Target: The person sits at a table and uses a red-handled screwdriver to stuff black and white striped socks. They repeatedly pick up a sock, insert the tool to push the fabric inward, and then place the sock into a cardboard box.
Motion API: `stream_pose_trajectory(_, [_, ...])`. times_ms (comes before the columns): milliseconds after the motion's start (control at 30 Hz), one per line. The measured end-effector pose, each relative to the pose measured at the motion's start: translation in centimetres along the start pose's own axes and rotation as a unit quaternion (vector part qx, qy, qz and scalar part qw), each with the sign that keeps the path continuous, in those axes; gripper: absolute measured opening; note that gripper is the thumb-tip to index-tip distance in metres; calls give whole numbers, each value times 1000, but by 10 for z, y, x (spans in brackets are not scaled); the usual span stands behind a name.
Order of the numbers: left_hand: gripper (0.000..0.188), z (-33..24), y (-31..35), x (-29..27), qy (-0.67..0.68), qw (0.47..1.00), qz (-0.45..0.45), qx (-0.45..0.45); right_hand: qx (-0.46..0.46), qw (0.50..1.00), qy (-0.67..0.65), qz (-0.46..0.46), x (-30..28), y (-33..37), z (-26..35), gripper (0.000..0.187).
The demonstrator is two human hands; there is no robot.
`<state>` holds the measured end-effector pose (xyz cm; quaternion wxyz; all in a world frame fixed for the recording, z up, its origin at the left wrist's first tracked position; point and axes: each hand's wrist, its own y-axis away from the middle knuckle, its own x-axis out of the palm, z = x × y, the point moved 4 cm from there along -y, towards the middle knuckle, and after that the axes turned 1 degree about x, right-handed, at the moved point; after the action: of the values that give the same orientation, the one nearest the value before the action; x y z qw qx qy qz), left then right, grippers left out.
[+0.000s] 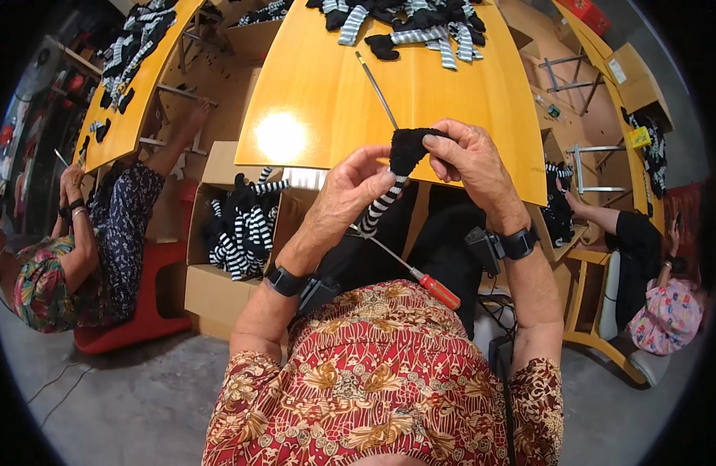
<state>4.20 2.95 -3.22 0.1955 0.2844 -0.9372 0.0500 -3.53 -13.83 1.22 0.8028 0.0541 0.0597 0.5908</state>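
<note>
Head view: striped tube (383, 205), fuzzy black end (408, 151)

Beyond the held sock-like piece (408, 151), a heap (428, 31) lies on the bench's (319, 93) far end; left stands a filled carton (218, 299).

White glare on yellow tabletop (334, 109)
</note>
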Motion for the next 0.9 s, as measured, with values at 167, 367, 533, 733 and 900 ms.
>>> stream_pose_trajectory(167, [19,4,-7,-5,-27,996,-58,62,15,1000,4,13,17,9,-8,18])
stream_pose_trajectory(367, [11,9,1,-30,89,986,-139,11,-169,949,215,-153,8,-12,-23,20])
stream_pose_trajectory(533, [14,18,-1,-36,175,972,-155,-11,-209,838,451,-223,8,-77,-46,24])
stream_pose_trajectory(733, [14,25,0,-35,203,968,-144,-38,-198,848,442,-213,11,-80,-59,22])
stream_pose_trajectory(900, [23,33,1,-48,301,939,-165,-27,-220,817,503,-177,17,-14,-54,16])
